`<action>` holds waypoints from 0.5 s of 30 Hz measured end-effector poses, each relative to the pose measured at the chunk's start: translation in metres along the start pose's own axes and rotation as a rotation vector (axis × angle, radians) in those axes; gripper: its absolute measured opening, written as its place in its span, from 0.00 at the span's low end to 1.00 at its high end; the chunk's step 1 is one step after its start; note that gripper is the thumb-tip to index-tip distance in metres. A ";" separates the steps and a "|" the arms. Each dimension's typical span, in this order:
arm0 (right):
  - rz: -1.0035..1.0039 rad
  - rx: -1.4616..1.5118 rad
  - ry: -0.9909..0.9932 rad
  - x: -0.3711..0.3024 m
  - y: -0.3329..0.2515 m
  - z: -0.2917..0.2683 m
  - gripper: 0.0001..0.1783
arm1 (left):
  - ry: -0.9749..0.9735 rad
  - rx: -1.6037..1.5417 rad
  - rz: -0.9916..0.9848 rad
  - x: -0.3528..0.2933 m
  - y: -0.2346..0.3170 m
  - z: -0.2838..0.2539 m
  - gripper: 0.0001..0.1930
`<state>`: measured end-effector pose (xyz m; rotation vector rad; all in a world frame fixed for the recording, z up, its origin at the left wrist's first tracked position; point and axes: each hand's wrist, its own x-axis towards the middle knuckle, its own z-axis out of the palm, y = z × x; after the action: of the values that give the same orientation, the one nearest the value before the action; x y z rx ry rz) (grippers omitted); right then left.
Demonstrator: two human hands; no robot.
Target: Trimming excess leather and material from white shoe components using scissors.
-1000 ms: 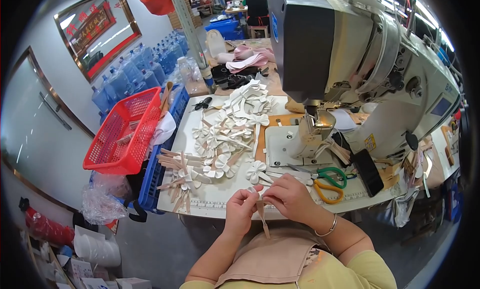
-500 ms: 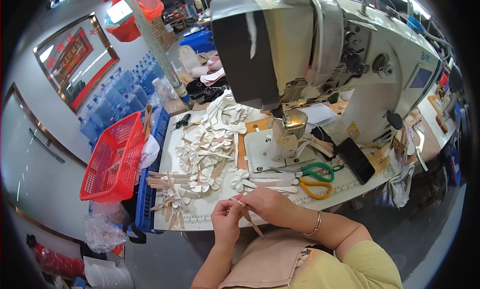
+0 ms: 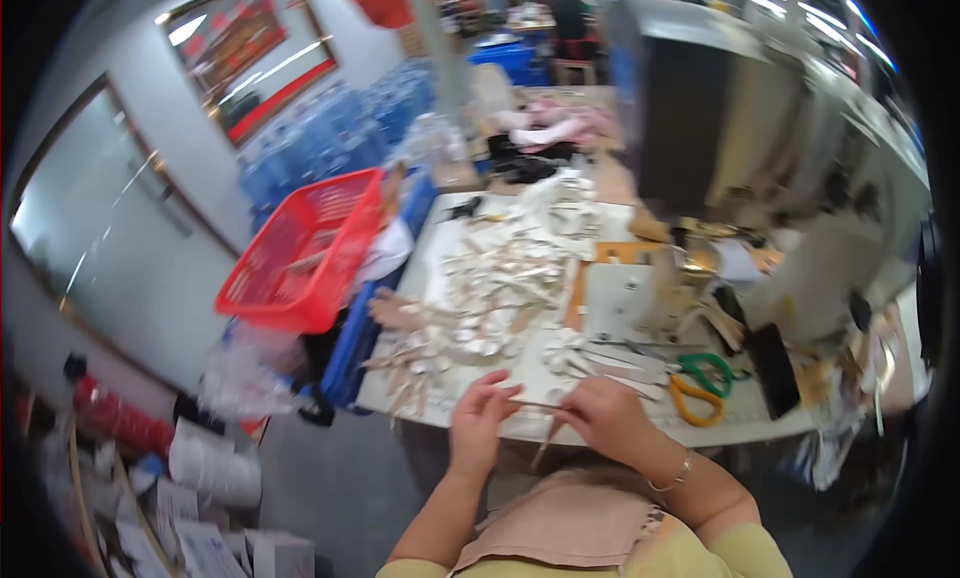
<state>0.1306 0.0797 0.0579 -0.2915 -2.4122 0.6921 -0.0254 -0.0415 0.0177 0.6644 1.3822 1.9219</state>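
Observation:
Just past the table's front edge, a thin tan strip point(image 3: 538, 406) stretches between my two hands. My left hand point(image 3: 480, 423) pinches its left end, with the upper fingers raised. My right hand point(image 3: 608, 418) has fingers closed on the other end, and a tan tail hangs below it. Motion blur hides fine detail. Beyond my hands lies a heap of white flower-shaped pieces with tan straps point(image 3: 505, 268). Several white strips point(image 3: 625, 370) lie by my right hand, near scissors with green handles point(image 3: 708, 374) and a tool with orange handles point(image 3: 697, 403).
A large sewing machine point(image 3: 690, 118) towers over the right side of the table. A black phone point(image 3: 773, 371) lies at the right. At the left, a red basket point(image 3: 300, 248) sits above a blue crate point(image 3: 362, 323). Blue water bottles point(image 3: 330, 133) stand by the wall.
My hands have drawn apart, with the strip now stretched between them. The view has swung left, so the table and machine appear farther right.

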 end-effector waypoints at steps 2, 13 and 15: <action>0.060 0.076 0.069 0.005 -0.005 0.002 0.08 | -0.070 0.089 0.031 -0.009 0.006 0.012 0.17; 0.283 -0.375 0.040 -0.013 0.046 -0.020 0.08 | 0.252 0.980 0.252 0.059 0.025 -0.114 0.24; 0.297 -0.390 0.007 -0.017 0.049 -0.020 0.08 | 0.347 1.055 0.327 0.064 0.018 -0.106 0.26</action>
<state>0.1578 0.1232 0.0364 -0.8217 -2.5103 0.3331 -0.1481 -0.0611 0.0037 1.1061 2.6769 1.4445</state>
